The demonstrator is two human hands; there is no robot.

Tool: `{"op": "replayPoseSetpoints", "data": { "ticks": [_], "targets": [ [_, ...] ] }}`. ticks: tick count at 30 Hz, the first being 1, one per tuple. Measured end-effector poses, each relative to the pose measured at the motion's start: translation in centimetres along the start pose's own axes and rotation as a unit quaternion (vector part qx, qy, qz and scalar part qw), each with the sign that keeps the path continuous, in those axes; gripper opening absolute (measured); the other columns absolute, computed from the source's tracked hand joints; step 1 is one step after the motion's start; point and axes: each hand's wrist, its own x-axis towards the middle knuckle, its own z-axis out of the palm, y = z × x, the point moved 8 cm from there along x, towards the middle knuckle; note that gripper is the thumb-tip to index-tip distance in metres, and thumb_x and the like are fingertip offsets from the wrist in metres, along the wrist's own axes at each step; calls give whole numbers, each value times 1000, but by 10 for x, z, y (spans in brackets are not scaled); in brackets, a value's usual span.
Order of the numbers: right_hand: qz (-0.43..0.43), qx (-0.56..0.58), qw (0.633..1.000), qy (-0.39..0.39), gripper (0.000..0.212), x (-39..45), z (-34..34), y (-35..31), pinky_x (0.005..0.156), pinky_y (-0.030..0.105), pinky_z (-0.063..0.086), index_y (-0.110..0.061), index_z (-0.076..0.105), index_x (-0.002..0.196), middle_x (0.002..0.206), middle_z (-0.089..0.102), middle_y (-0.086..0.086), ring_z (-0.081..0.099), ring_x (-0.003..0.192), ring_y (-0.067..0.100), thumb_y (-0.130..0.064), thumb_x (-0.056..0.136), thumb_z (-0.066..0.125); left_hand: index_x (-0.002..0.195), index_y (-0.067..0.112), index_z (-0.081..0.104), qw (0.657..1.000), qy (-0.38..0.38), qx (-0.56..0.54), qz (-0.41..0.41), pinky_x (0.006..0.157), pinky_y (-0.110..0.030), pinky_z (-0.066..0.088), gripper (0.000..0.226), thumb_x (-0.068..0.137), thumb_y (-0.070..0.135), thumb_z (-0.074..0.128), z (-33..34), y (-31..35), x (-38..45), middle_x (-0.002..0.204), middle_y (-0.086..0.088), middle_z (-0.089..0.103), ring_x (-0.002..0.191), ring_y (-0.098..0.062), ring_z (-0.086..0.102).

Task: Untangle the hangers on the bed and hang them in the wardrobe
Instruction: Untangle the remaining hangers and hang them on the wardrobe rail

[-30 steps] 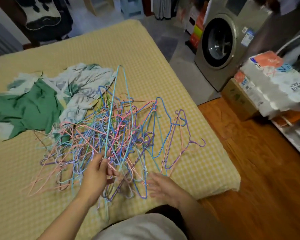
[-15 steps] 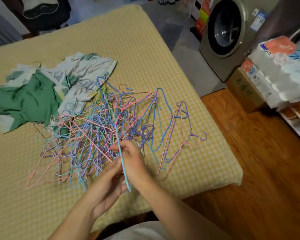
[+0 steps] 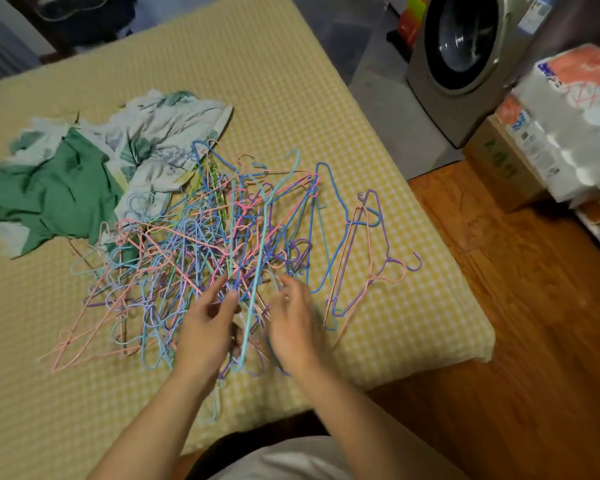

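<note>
A tangled pile of thin coloured wire hangers lies on the yellow checked bed near its front right corner. A long turquoise hanger stands tilted out of the pile between my hands. My left hand pinches wires at the pile's near edge, right beside that turquoise bar. My right hand has its fingers curled into the tangle and pinches a wire there. A few purple and pink hangers lie apart on the right. No wardrobe is in view.
Crumpled green and white patterned clothes lie on the bed behind the pile. Right of the bed are a washing machine, a cardboard box, stacked tissue packs and wooden floor.
My hands, together on the turquoise hanger half a second ago, have moved apart. The turquoise hanger now stands more upright between them, its far end raised over the pile.
</note>
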Motion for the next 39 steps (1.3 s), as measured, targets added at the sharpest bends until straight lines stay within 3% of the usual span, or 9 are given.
{"op": "replayPoseSetpoints", "data": {
  "ticks": [3,6,7,10,13,16,21,29,39],
  "targets": [
    [313,129,934,110,19,21,-55,126,88,42,49,-14,53,110,103,54,7,55,94,24,-14,92,59,126,28,65,998,42,-12,-45,39,-16,28,30,97,34,62,-21,-29,21,73,-8,57,40,-12,37],
    [425,189,874,139,84,52,-106,207,82,36,40,-16,26,149,117,45,1,49,97,20,-26,82,75,103,28,72,995,38,-56,-72,49,-17,26,32,95,54,54,-37,-42,21,70,1,57,45,-11,38],
    [405,186,887,122,92,71,-117,216,79,33,41,-22,23,152,113,48,-3,52,90,17,-27,79,77,105,31,72,993,30,-77,-89,51,-19,25,40,94,61,48,-41,-45,18,73,2,57,48,-11,39],
    [351,253,901,9,40,124,-120,208,71,28,45,-25,55,120,92,57,0,54,65,9,-23,84,72,124,36,64,989,-3,-94,-111,47,-19,25,44,93,62,47,-55,-51,8,86,-3,54,52,-11,35],
    [302,224,924,69,28,146,-124,140,49,23,44,-14,60,112,77,61,6,50,50,10,-35,95,59,122,37,62,994,-5,-74,-86,44,-18,21,33,94,19,61,-66,-51,0,75,-1,43,49,-10,29],
    [226,129,962,85,28,152,-119,61,39,20,39,-5,63,105,63,55,7,46,40,11,-19,99,40,120,32,61,997,8,-49,-67,47,-20,21,47,91,-4,54,-74,-52,-3,74,-6,39,50,-12,30],
    [106,66,991,41,52,87,-133,-63,50,29,49,-10,66,86,54,53,4,51,46,15,-47,104,34,116,30,63,998,-9,-52,-17,49,-25,32,32,98,5,56,-78,-33,-12,75,-4,53,60,-17,47],
    [15,-25,1000,6,55,44,-177,-186,54,38,52,-1,68,81,44,50,6,48,39,24,-40,104,37,112,28,71,997,-69,-21,34,50,-21,37,30,103,13,47,-57,-10,-18,74,-4,55,66,-16,52],
    [-55,-139,988,-39,49,31,-197,-207,49,30,50,-3,66,80,52,60,12,58,46,27,-36,103,39,105,16,70,996,-64,-61,33,51,-26,32,25,103,13,46,-31,5,-24,83,-7,60,64,-19,52]
  ]
}}
